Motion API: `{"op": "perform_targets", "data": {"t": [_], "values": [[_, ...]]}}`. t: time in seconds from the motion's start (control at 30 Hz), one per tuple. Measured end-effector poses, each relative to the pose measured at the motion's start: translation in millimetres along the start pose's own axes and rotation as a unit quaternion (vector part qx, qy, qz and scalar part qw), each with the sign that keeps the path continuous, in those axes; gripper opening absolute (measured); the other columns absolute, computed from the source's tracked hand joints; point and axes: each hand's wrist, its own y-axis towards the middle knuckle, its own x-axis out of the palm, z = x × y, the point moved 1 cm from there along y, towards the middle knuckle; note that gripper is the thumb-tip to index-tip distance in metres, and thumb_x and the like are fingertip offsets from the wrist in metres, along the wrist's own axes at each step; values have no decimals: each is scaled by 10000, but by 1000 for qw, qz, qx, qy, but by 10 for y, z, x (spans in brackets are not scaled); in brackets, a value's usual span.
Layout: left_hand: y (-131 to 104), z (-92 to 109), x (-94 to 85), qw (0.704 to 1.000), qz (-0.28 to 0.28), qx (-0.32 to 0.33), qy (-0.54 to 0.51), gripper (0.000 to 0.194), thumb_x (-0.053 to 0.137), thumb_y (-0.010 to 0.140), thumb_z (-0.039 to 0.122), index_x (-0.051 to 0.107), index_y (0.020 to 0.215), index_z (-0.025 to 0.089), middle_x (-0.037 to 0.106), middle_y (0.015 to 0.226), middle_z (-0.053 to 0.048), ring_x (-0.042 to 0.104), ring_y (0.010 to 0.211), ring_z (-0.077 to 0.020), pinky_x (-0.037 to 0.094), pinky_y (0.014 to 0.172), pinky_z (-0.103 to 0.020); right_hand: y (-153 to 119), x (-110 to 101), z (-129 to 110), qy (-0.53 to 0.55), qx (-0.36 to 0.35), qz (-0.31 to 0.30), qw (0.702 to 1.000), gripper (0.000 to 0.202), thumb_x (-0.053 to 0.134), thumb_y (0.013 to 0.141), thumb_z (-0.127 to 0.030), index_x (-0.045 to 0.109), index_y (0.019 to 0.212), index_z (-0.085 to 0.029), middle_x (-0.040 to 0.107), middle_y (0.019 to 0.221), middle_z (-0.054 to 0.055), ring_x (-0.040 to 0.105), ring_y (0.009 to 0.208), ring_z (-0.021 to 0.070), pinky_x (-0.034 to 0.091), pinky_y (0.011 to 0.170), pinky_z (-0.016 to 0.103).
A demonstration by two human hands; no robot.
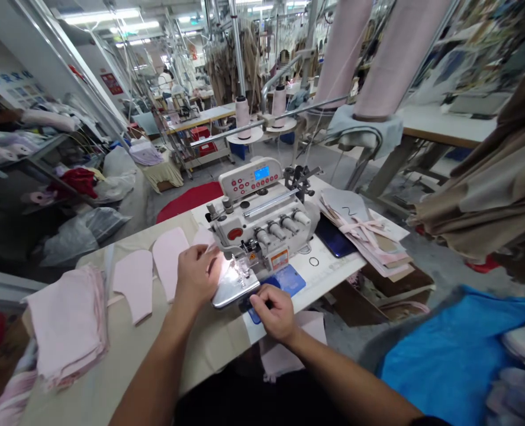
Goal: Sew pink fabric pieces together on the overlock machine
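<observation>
A white sewing machine with a lit blue display stands on the table. My left hand is at the left of its lit needle area, fingers bent around the edge of a pale pink fabric piece. At the front edge of the metal plate, my right hand is closed, thumb against the curled fingers, beside a small dark part; what it grips is too small to make out. Cut pink pieces lie left of my left hand. Pink fabric hangs below the table edge near my right forearm.
A stack of pink fabric lies at the table's left. Right of the machine are a dark phone and a tied bundle of pieces. Thread cones stand behind. A cardboard box and blue sheet are at the right.
</observation>
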Motion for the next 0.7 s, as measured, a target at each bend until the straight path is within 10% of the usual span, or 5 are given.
{"op": "perform_targets", "data": {"t": [0.3,0.47,0.7], "values": [[-520,234,-291,999,28,-22,-13,310,619,895,289,704,1170,174,622,1024,-109,600,943,-253,512,870,-407,-1,30,-95,-50,9,-42,998,358,637,921,-421,588,628,-223,588,645,6,530,627,163,410,650,301],[-937,727,-425,977,-37,-40,-206,350,613,894,220,679,1237,249,636,1095,-110,622,1027,-256,526,909,-399,12,84,-202,146,208,-121,959,426,646,872,-606,704,784,-193,667,692,24,599,656,183,465,651,297],[-1854,1353,111,735,-416,-17,-534,259,757,792,318,791,1041,259,743,967,-88,684,882,-220,532,806,-327,29,-173,-314,375,380,-61,843,418,777,735,-600,647,775,-205,684,690,30,661,640,213,545,660,340]]}}
